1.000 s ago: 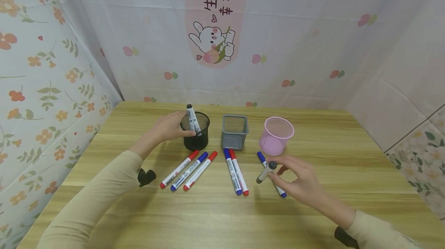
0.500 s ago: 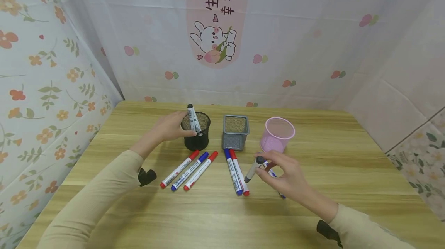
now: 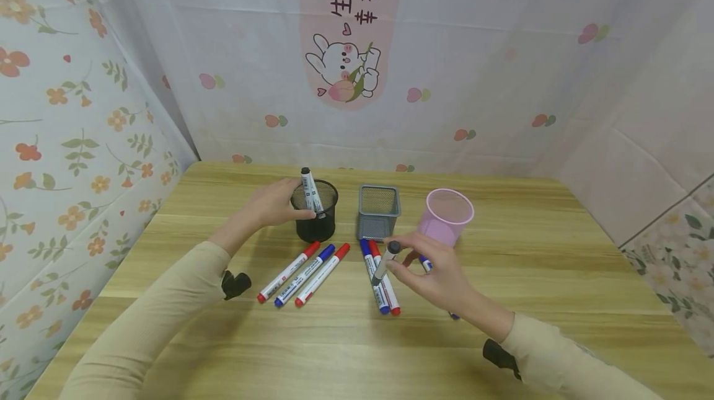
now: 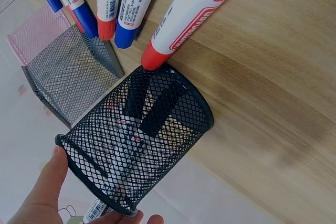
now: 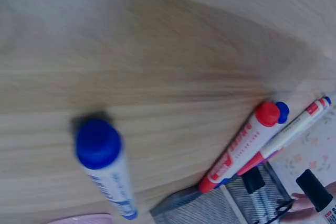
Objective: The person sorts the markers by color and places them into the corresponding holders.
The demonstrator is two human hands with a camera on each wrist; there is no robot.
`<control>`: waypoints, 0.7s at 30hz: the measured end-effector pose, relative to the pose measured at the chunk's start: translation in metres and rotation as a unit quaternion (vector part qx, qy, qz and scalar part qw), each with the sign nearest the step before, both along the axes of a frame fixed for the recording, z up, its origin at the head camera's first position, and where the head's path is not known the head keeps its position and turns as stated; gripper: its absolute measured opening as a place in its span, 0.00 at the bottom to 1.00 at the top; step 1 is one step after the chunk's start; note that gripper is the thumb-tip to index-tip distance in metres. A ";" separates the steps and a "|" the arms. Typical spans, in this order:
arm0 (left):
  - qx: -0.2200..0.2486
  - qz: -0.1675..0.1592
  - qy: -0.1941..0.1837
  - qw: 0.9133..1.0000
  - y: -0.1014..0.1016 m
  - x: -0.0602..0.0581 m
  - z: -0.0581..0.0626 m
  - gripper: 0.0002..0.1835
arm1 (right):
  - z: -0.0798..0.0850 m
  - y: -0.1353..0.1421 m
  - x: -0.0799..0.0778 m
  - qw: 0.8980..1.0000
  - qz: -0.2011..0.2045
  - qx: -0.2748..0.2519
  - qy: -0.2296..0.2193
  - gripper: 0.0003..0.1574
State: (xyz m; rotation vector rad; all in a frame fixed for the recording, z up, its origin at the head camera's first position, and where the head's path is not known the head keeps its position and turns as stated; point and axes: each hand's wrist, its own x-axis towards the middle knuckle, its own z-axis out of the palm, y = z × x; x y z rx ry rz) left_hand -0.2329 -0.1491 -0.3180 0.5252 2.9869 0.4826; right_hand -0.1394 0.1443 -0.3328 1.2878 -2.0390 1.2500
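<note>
A white cylindrical marker with black ends (image 3: 386,263) is pinched between thumb and fingers of the right hand (image 3: 432,266). Its long axis tilts: upper end rightward, lower end leftward over a blue-ended white marker (image 3: 382,297) and a red-ended white marker (image 3: 392,293). The left hand (image 3: 273,203) grips the rim of a round black wire-mesh cup (image 3: 315,231), where two white markers (image 3: 310,192) lean. Beyond the right hand stands a round pink mesh cup (image 3: 440,229); between the hands, a square grey mesh cup (image 3: 376,226). Wood-grain counter (image 3: 312,356) stretches nearer the person; its far edge lies beyond the cups.
</note>
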 end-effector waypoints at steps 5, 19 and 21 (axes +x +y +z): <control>-0.002 0.001 0.003 1.000 0.000 0.001 0.000 0.44 | 0.004 -0.010 -0.003 1.000 0.003 0.000 -0.009 0.20; -0.005 0.000 0.002 1.000 0.000 0.000 0.000 0.45 | 0.030 -0.031 -0.011 1.000 0.008 -0.007 0.002 0.22; -0.006 -0.001 0.002 1.000 0.000 0.000 0.000 0.45 | 0.033 -0.033 -0.012 1.000 0.007 -0.007 0.008 0.22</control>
